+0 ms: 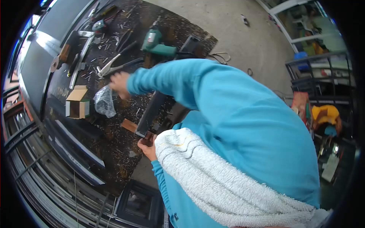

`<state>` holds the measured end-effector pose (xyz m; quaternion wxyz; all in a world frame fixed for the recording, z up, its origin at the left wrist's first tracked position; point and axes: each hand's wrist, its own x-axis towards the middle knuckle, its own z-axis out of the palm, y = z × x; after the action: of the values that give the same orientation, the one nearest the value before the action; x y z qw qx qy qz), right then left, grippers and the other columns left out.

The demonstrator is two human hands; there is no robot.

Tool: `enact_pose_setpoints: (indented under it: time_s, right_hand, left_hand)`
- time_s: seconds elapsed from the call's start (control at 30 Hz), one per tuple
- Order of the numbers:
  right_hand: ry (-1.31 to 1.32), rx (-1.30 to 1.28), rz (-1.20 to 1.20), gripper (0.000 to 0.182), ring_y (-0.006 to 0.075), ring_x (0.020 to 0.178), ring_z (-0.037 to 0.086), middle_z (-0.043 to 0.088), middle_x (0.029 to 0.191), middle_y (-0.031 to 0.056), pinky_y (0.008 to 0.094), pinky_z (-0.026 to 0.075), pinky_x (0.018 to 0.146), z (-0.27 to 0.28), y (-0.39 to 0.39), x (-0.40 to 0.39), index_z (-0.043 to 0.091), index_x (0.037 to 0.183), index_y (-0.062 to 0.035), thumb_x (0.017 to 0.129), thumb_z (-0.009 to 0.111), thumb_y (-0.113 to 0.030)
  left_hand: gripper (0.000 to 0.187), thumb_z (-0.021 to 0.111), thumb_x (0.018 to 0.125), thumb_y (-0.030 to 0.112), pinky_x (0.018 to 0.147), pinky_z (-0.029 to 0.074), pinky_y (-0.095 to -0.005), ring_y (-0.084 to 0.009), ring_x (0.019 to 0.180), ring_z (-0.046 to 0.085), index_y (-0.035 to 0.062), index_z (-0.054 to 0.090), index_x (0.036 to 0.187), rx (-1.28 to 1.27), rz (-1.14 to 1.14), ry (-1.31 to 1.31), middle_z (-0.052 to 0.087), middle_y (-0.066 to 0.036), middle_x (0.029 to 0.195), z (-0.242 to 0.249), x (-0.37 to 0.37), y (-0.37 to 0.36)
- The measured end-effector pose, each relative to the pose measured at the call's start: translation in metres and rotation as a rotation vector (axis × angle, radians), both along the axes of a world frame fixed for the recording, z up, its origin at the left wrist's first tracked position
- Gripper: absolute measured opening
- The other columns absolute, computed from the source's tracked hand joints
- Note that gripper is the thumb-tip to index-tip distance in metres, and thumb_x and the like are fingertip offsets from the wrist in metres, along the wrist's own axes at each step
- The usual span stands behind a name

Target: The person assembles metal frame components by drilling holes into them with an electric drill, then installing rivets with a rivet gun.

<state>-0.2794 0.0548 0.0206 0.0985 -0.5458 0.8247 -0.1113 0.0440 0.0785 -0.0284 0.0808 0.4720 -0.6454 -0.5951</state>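
My left hand (148, 147) is at the near end of a dark metal profile (152, 112), its fingers closed around that end. A brown wooden block (129, 125) lies under the profile beside these fingers. My right hand (121, 84), smeared by motion, reaches across the bench over the upper edge of a clear plastic bag (105, 102). Its fingers are too blurred to read. Left of the bag stands an opened small cardboard box (78, 102). Pliers with pale jaws and dark handles (114, 65) lie just beyond my right hand.
A green power drill (155, 41) lies at the back of the dark workbench (125, 152), among scattered screws and metal shavings. A tool with a wooden handle (64, 53) lies at the far left. Long metal profiles (42, 182) are racked at lower left. A white towel (213, 178) hangs over my shoulder.
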Motion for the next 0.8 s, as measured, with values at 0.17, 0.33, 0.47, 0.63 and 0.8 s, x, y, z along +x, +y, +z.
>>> enact_pose_setpoints:
  time_s: [0.17, 0.33, 0.47, 0.63, 0.8]
  right_hand:
    - [-0.262, 0.24, 0.51, 0.071, 0.0361, 0.104, 0.06, 0.059, 0.112, 0.0192, 0.046, 0.051, 0.085, 0.002, 0.095, 0.034, 0.054, 0.122, -0.0084, 0.066, 0.077, -0.046]
    - [-0.383, 0.251, 0.596, 0.07, 0.0389, 0.1, 0.061, 0.059, 0.11, 0.0197, 0.0468, 0.052, 0.083, -0.017, 0.1, 0.014, 0.052, 0.123, -0.0105, 0.062, 0.083, -0.028]
    - [-0.541, 0.143, 0.568, 0.066, 0.0396, 0.098, 0.061, 0.059, 0.105, 0.019, 0.0482, 0.051, 0.082, 0.005, 0.094, -0.003, 0.053, 0.12, -0.0086, 0.062, 0.082, -0.023]
    - [-0.594, 0.187, 0.465, 0.07, 0.0413, 0.096, 0.061, 0.056, 0.106, 0.0215, 0.0499, 0.05, 0.083, 0.037, 0.082, -0.017, 0.048, 0.121, -0.0091, 0.061, 0.082, -0.021]
    - [-0.816, 0.286, 0.615, 0.072, 0.0415, 0.099, 0.059, 0.056, 0.106, 0.0218, 0.0482, 0.049, 0.085, 0.039, 0.07, -0.028, 0.045, 0.122, -0.009, 0.062, 0.081, -0.024]
  left_hand:
    - [0.058, 0.081, 0.071, 0.016, 0.079, 0.052, -0.0352, -0.0202, 0.089, 0.064, 0.0005, 0.045, 0.114, -0.209, 0.005, -0.15, 0.063, -0.014, 0.1, 0.018, -0.026, 0.013]
    - [0.042, 0.075, 0.072, 0.009, 0.069, 0.051, -0.0311, -0.0166, 0.076, 0.064, 0.0012, 0.051, 0.106, -0.106, 0.085, -0.113, 0.064, -0.007, 0.087, -0.012, -0.01, 0.002]
    - [0.033, 0.073, 0.075, 0.007, 0.063, 0.049, -0.0248, -0.0085, 0.071, 0.059, 0.0036, 0.053, 0.101, 0.278, 0.205, 0.2, 0.063, -0.002, 0.086, 0.004, -0.007, -0.018]
    - [0.032, 0.074, 0.073, 0.007, 0.062, 0.051, -0.031, -0.0179, 0.067, 0.061, 0.0019, 0.052, 0.096, -0.425, 0.23, -0.229, 0.059, -0.008, 0.088, 0.049, -0.057, -0.013]
    - [0.035, 0.075, 0.071, 0.016, 0.067, 0.05, -0.0412, -0.0293, 0.074, 0.06, 0.0007, 0.055, 0.095, -0.821, 0.184, -0.436, 0.055, -0.013, 0.09, 0.053, -0.057, -0.02]
